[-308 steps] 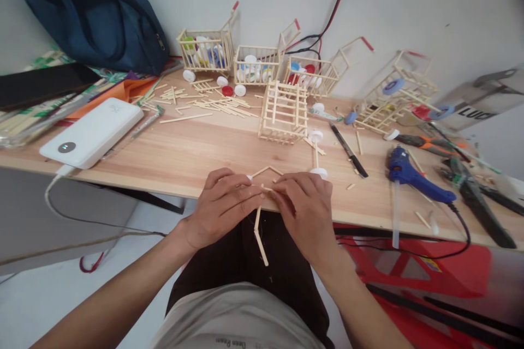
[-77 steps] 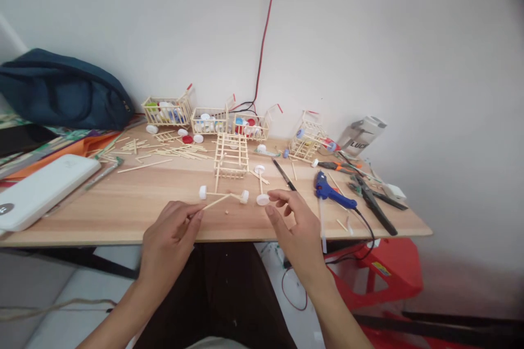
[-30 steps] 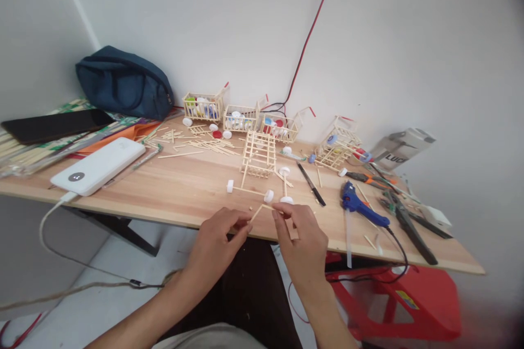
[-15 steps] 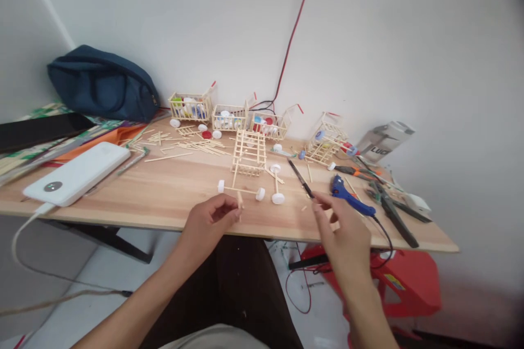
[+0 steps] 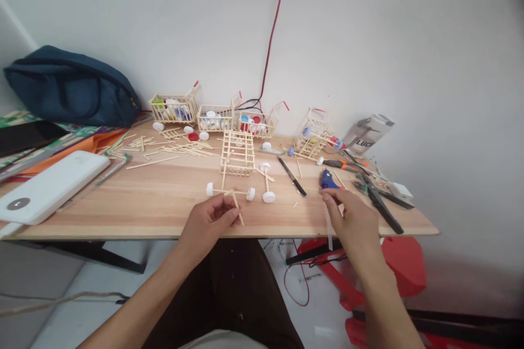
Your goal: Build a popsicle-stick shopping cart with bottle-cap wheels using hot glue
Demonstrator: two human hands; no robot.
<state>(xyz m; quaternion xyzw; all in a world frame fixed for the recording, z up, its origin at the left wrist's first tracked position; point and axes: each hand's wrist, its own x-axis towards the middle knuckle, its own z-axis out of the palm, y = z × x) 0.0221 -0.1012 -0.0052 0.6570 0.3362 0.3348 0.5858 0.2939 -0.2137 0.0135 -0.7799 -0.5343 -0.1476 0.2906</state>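
Stick piece [image 5: 240,218], bent at an angle, above the near edge of the bench [image 5: 180,196]. Left hand [image 5: 210,221] pinches its longer leg between thumb and fingers; the joint and lower tip stand clear, probably to spare the join. Right hand [image 5: 355,221] over the blue glue gun [image 5: 327,179], fingers partly curled; the handle is hidden, so cannot tell whether it is gripped. Gun's nozzle points away from the person, presumably for safety and an easy pick-up. Beyond the left hand, a wheeled axle [image 5: 242,192] lies just before the slatted basket frame [image 5: 238,158], perhaps kept close as matching parts. Loose sticks [image 5: 192,148] lie farther back, seemingly to leave working room.
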